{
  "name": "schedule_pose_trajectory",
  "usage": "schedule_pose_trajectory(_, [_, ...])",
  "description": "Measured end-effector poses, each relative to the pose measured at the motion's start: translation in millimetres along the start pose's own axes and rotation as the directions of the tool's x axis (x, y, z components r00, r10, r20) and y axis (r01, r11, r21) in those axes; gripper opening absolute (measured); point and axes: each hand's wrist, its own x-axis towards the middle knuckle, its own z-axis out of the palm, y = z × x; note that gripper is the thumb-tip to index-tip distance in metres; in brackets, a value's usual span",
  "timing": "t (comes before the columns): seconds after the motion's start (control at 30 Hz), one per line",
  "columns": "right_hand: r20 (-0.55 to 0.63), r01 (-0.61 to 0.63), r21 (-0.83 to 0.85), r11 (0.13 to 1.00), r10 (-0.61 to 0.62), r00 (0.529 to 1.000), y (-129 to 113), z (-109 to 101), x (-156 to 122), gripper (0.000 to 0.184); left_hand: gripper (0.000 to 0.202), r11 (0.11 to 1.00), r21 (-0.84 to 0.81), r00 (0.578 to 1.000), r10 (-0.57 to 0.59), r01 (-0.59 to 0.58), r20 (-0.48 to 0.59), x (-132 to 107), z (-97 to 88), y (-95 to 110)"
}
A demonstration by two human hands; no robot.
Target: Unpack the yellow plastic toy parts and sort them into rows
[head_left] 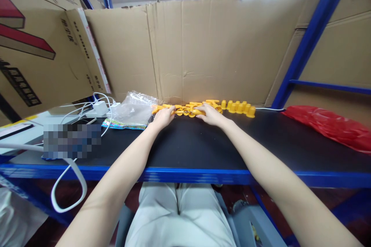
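Observation:
A row of yellow-orange plastic pieces (185,111), some round and cup-like, lies on the black tabletop near the back, with small metal chains among them. At the row's left end, my left hand (165,115) has its fingers curled against some of these pieces. My right hand (213,114) closes its thumb and fingers around yellow pieces farther right. Parts of both hands' fingertips are hidden by the pieces. Just right of my right hand stand several yellow flanged plastic cups (238,107) in a group.
A clear plastic bag (135,110) lies left of my left hand. White chargers and cables (100,109) crowd the left side, one cable looping over the blue front edge (197,175). A red plastic bag (327,125) lies at right. Cardboard (214,50) walls the back.

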Motion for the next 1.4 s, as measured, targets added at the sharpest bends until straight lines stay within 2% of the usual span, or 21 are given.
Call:
schedule_pose_trajectory(0.2, [-0.001, 0.002, 0.053, 0.999, -0.002, 1.0, 6.3, 0.7, 0.9, 0.039, 0.029, 0.995, 0.09, 0.999, -0.036, 0.037, -0.014, -0.6, -1.0, 5.9])
schedule_pose_trajectory(0.37, [0.016, 0.04, 0.126, 0.991, -0.043, 0.999, 10.4, 0.9, 2.6, 0.04, 0.032, 0.992, 0.108, 0.997, -0.066, 0.062, 0.028, -0.2, -1.0, 9.9])
schedule_pose_trajectory(0.53, [0.029, -0.013, 0.245, 0.969, 0.006, 1.0, 11.5, 1.0, 3.3, 0.047, 0.031, 0.992, 0.107, 0.997, -0.068, 0.062, 0.045, -0.5, -1.3, 12.7])
schedule_pose_trajectory(0.67, [0.097, -0.141, 0.476, 0.868, 0.107, 0.989, 11.8, 0.9, 3.2, 0.052, 0.028, 0.996, 0.045, 0.997, -0.072, 0.071, 0.019, -0.7, 0.4, 14.9])
schedule_pose_trajectory(0.8, [0.117, -0.193, 0.653, 0.732, 0.153, 0.981, 9.6, -1.1, 2.6, 0.04, 0.029, 0.997, -0.018, 0.997, -0.071, 0.07, -0.022, 0.0, 2.5, 13.0])
schedule_pose_trajectory(0.93, [0.186, -0.275, 0.727, 0.629, 0.205, 0.961, 4.7, -4.5, 1.0, 0.03, 0.031, 0.997, -0.073, 0.999, -0.022, 0.018, -0.049, 0.4, 2.5, 9.8])
schedule_pose_trajectory(1.2, [0.228, -0.349, 0.708, 0.613, 0.27, 0.936, 1.5, -3.9, 0.7, 0.025, 0.031, 0.996, -0.085, 0.999, -0.027, 0.023, -0.036, 0.8, -0.4, 12.0])
schedule_pose_trajectory(1.27, [0.254, -0.348, 0.728, 0.591, 0.238, 0.937, 2.5, -6.1, -1.3, 0.026, 0.03, 0.996, -0.09, 0.999, -0.028, 0.024, -0.039, 0.7, -0.8, 12.3])
schedule_pose_trajectory(1.37, [0.282, -0.334, 0.767, 0.548, 0.18, 0.942, 3.9, -11.1, -5.0, 0.039, 0.03, 0.994, -0.109, 0.999, -0.013, 0.007, -0.051, 0.6, -1.2, 11.8])
schedule_pose_trajectory(1.4, [0.289, -0.335, 0.772, 0.54, 0.17, 0.942, 3.9, -12.4, -5.8, 0.036, 0.03, 0.993, -0.117, 0.998, -0.005, -0.002, -0.058, 0.6, -1.3, 11.4])
